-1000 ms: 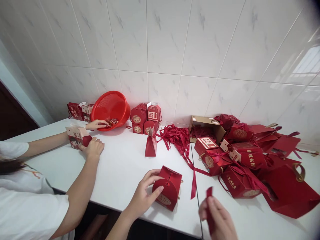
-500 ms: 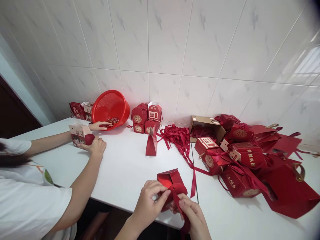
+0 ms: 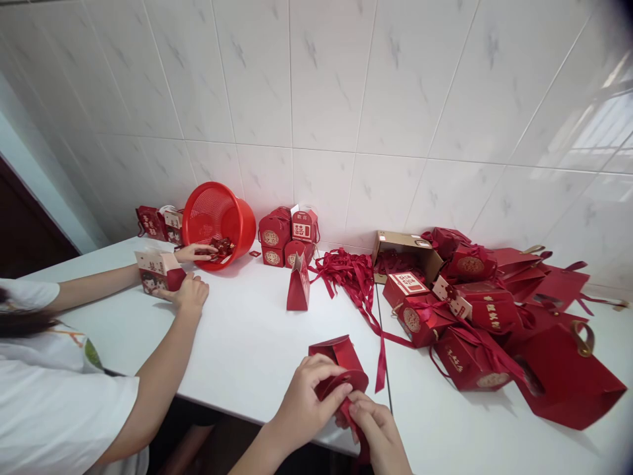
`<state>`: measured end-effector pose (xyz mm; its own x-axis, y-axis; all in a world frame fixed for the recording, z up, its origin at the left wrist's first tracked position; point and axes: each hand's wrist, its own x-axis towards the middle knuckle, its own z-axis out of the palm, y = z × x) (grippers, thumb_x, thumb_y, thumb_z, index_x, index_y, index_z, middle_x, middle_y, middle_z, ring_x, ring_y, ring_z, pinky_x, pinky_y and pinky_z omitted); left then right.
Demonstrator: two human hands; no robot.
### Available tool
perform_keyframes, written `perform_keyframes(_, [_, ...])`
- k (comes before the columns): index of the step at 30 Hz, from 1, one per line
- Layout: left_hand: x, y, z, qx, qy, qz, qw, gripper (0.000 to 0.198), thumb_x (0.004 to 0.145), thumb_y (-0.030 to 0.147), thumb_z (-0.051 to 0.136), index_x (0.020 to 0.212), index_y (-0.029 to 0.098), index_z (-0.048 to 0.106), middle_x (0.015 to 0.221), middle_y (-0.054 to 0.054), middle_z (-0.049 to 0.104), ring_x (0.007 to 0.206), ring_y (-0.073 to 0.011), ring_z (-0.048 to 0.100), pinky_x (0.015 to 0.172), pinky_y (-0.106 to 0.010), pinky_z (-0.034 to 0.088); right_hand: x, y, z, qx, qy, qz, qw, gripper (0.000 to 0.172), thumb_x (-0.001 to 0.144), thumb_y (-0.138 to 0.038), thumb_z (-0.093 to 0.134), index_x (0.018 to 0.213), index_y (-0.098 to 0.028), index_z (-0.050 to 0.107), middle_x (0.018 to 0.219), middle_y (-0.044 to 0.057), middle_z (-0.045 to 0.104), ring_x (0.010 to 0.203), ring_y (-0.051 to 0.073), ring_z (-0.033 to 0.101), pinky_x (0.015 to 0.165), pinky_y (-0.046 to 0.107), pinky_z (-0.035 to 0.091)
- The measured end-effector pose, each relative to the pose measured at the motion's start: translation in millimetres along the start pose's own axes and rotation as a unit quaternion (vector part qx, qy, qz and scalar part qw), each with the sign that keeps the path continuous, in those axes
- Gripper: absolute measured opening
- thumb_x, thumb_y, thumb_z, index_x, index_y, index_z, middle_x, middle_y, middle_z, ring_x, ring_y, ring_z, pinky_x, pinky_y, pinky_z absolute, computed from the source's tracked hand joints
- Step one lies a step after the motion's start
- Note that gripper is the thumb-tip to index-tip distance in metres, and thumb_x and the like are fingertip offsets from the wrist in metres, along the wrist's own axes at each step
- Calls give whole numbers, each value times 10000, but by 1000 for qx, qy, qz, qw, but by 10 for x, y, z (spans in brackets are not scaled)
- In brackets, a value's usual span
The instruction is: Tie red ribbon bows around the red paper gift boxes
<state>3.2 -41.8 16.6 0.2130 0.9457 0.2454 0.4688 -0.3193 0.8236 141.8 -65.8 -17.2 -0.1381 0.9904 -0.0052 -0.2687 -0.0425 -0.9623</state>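
Note:
A small red gift box (image 3: 343, 351) stands at the table's front edge, its top partly open. My left hand (image 3: 307, 399) pinches the box's rounded flap between thumb and fingers. Just below that flap, my right hand (image 3: 376, 427) is closed on a dark red ribbon (image 3: 364, 451), whose tail hangs past the table edge. My fingers hide where ribbon and flap meet. Farther back stands a narrow red box (image 3: 299, 290), seen edge-on, near a tangled heap of red ribbons (image 3: 349, 270).
On the left, a co-worker's hand (image 3: 198, 253) reaches into a tipped red basket (image 3: 242, 227) of small wrapped pieces; the other holds a printed box (image 3: 157, 272). Stacked red boxes (image 3: 275, 234) stand by the wall. A cardboard box (image 3: 435, 264) and several red boxes (image 3: 472, 359) fill the right.
My left thumb and fingers have closed further over the flap, and my right hand has come closer to it. The co-worker's hand has shifted slightly among the pieces in the basket.

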Motion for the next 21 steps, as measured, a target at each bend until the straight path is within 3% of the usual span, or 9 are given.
perform_keyframes(7, [28,1,40,1,8,-29,1000,155,820,300,603,816,222,736,842,-62,671,840,-202,606,816,-337,469,-5,-58,3,5,-7,5,1000,427,790,-492,593,513,-167,598,584,25,571,614,155,508,629,254,398])
perform_keyframes(14, [8,54,5,0,-5,-12,1000,177,843,286,575,845,225,742,836,-68,689,849,-204,599,821,-333,461,35,-15,-96,18,8,10,1000,425,772,-523,604,537,-170,580,602,24,573,604,160,512,625,259,413])
perform_keyframes(18, [13,111,-28,-9,-43,7,999,174,834,247,583,751,229,735,772,-49,702,848,-203,595,842,-338,450,59,26,-114,28,29,-4,999,428,779,-516,599,522,-177,551,600,21,558,602,156,496,604,256,404])
perform_keyframes(21, [15,86,-6,6,-27,3,1000,170,838,243,577,776,230,735,804,-49,701,849,-200,596,842,-338,446,60,30,-109,22,24,-11,999,434,784,-513,591,513,-181,526,616,25,568,624,163,511,623,259,410])
